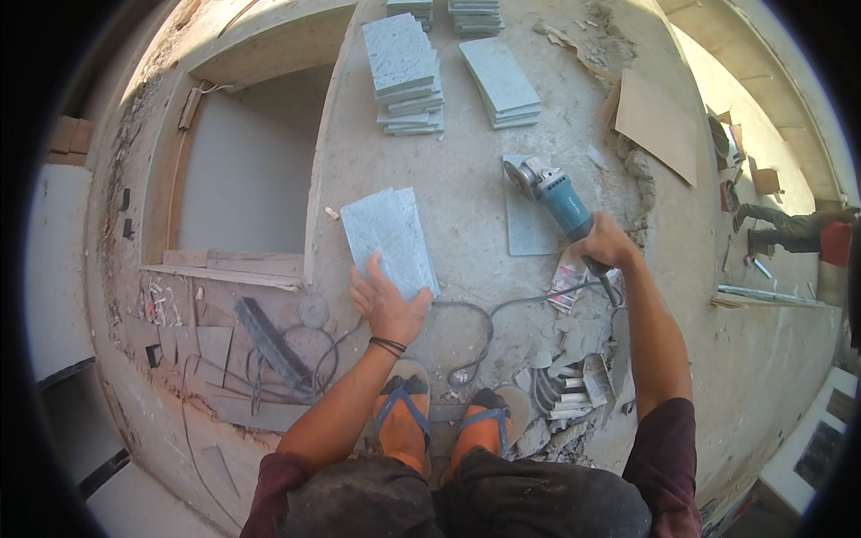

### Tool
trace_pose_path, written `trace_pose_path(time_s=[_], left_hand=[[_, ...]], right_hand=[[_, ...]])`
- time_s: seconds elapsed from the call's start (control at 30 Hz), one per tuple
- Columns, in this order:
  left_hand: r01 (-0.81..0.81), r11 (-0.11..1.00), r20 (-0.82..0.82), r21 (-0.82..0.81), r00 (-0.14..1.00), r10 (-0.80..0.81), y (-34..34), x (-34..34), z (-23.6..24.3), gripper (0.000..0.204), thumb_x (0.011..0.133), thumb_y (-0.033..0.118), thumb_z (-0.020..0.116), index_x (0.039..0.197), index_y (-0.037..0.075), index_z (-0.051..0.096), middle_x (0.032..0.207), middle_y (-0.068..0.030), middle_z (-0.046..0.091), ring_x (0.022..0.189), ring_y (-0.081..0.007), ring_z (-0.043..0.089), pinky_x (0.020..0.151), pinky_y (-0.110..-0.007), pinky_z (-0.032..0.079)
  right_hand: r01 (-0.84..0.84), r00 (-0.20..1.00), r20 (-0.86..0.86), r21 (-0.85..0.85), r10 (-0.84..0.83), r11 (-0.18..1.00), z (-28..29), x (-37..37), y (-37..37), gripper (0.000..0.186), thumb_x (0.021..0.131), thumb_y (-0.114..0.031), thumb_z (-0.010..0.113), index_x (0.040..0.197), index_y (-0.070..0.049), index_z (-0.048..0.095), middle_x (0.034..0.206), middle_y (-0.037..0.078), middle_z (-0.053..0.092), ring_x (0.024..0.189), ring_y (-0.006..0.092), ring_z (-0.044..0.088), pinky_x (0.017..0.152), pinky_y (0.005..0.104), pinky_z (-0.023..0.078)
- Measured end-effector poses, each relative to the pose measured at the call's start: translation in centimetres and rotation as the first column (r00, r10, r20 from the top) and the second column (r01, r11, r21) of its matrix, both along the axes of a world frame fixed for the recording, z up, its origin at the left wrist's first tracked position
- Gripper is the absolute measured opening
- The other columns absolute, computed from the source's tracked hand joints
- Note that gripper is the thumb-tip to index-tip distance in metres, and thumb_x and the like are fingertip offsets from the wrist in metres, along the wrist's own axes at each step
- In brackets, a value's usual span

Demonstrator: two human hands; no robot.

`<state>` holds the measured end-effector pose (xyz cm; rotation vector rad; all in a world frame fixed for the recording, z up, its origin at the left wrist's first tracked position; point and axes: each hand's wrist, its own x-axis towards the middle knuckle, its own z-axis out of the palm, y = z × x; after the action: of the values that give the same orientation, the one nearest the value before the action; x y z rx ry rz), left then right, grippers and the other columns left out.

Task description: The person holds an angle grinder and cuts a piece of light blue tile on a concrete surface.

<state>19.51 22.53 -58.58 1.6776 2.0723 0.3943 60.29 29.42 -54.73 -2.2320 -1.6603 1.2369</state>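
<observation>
On floor, tile (388,235) long axis runs away; left hand (386,305) on near end

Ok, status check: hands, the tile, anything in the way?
Left hand flat on grey stone tile, holding it down. Right hand gripping blue angle grinder, disc off the tile. Power cord loops near the feet.

Bright daylight floods the concrete floor (466,206), apparently from the upper right, where a sunlit strip glares. Shadows stay soft. Fisheye bending curves straight edges toward the black rim; focus is sharp centrally.
</observation>
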Motion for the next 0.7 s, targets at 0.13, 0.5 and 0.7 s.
trace_pose_path(time_s=[0.13,0.5,0.7], left_hand=[[0.003,0.998,0.056,-0.07,0.998,0.001,0.3,0.1,0.7,0.11,0.073,0.035,0.083,0.16,0.01,0.021,0.157,-0.0403,0.022,0.139,-0.0562,0.029,0.118,-0.066,0.021],[-0.002,0.997,0.046,-0.074,0.999,0.006,0.2,-0.1,1.1,0.108,0.074,0.034,0.081,0.16,0.01,0.02,0.157,-0.0417,0.022,0.139,-0.0562,0.029,0.119,-0.065,0.02],[0.007,0.997,0.046,-0.077,0.999,-0.004,0.3,-0.1,0.7,0.109,0.075,0.034,0.083,0.16,0.011,0.018,0.159,-0.0422,0.019,0.142,-0.0565,0.027,0.12,-0.065,0.018]], right_hand=[[0.012,1.0,-0.011,-0.004,-0.012,1.0,0.0,0.4,0.1,0.042,0.062,-0.022,0.083,0.091,0.007,0.071,0.081,0.016,0.07,0.073,0.0256,0.068,0.072,0.0408,0.056],[0.008,1.0,0.024,-0.052,-0.007,0.999,2.4,1.2,-3.7,0.042,0.062,-0.022,0.083,0.093,0.004,0.071,0.082,0.014,0.07,0.077,0.0243,0.068,0.076,0.0399,0.054],[0.037,0.991,0.129,-0.082,-0.026,0.996,2.8,2.6,-7.2,0.043,0.06,-0.022,0.084,0.092,0.004,0.07,0.08,0.015,0.069,0.075,0.0259,0.067,0.074,0.0407,0.054]])
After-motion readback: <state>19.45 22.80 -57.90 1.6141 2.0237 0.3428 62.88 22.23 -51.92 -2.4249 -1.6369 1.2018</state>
